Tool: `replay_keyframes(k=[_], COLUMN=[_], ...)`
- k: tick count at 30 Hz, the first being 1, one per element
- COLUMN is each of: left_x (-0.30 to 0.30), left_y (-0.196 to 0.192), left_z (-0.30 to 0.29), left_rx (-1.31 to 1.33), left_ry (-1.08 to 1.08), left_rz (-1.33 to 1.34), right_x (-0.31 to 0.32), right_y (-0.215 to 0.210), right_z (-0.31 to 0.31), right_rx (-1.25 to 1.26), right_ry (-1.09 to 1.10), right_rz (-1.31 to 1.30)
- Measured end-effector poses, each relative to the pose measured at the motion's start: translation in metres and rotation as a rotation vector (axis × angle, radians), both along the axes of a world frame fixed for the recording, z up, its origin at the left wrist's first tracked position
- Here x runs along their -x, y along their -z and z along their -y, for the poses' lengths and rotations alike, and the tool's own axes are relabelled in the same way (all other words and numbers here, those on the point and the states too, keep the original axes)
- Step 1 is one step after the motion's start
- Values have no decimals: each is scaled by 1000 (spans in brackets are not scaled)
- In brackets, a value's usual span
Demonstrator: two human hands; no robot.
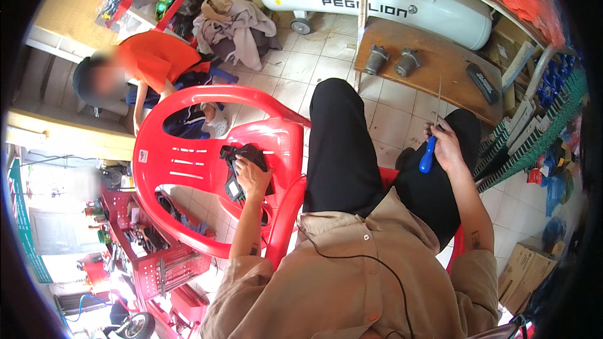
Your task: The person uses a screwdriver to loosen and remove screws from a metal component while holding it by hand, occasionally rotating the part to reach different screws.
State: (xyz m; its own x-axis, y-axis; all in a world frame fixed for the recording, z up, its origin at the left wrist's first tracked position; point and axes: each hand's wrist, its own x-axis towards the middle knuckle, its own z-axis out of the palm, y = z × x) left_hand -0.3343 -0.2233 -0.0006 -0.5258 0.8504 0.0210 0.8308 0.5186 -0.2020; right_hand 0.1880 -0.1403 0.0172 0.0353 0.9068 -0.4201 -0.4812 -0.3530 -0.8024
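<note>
My left hand (252,179) grips a black part (235,189) that rests on the seat of a red plastic armchair (282,145) to my left. A pale patch shows on the part's near side; its exact kind is not clear. Over my right thigh, my right hand (447,145) holds a screwdriver (428,157) with a blue handle. Its thin shaft points up and away from me, and the handle hangs below my fingers, apart from the black part.
Ahead, a brown wooden shelf (433,56) bears two grey cylindrical parts and a black case (482,83). Behind it lies a white tank (377,0). A person in an orange shirt (158,56) bends at the far left. Red tool carts (169,267) stand left; a cardboard box (527,276) sits right.
</note>
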Motion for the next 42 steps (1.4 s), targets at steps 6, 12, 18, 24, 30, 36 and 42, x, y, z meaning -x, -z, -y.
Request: replay_keyframes(k=[6, 12, 18, 24, 30, 36, 42], left_x=[-3, 4, -5, 1, -52, -102, -124], left_y=[4, 14, -9, -31, -125, -189, -203], left_z=[-15, -4, -11, -18, -57, -88, -102], left_rx=[51, -2, 75, 13, -447, -551, -616], left_ry=[-26, 38, -28, 74, 543, 606, 652], left_rz=[23, -30, 59, 116, 188, 278, 376], right_x=[-1, 6, 4, 5, 4, 1, 1], right_y=[9, -1, 0, -3, 0, -1, 3], right_z=[2, -1, -1, 0, -2, -2, -5], right_rx=[-12, 6, 10, 8, 1, 22, 8], right_ry=[13, 34, 16, -7, -2, -18, -28], right_rz=[-17, -24, -22, -19, -5, -7, -15])
